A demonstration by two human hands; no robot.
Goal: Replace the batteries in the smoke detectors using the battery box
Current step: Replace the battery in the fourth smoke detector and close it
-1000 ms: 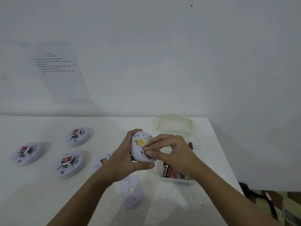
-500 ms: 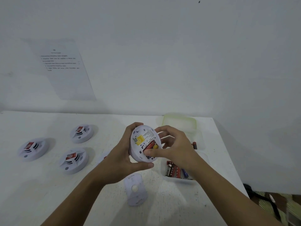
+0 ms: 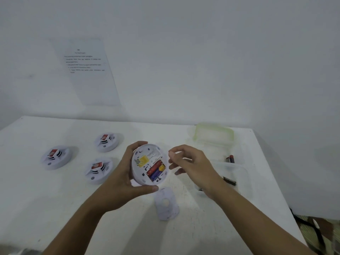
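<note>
Farthest left, three smoke detectors (image 3: 56,157) lie on the white table (image 3: 36,199), well apart from the hands. Next, the left hand (image 3: 121,179) grips the rim of a fourth detector (image 3: 145,155) held above the table, its open back showing a red battery (image 3: 153,167) and a purple battery (image 3: 156,174), with a loose cover plate (image 3: 166,205) on the table just below. Rightward, the right hand (image 3: 191,162) hovers just beside that rim, fingers loosely curled and empty, in front of the clear battery box (image 3: 239,170), two loose batteries (image 3: 230,159) and the green-edged lid (image 3: 214,134).
</note>
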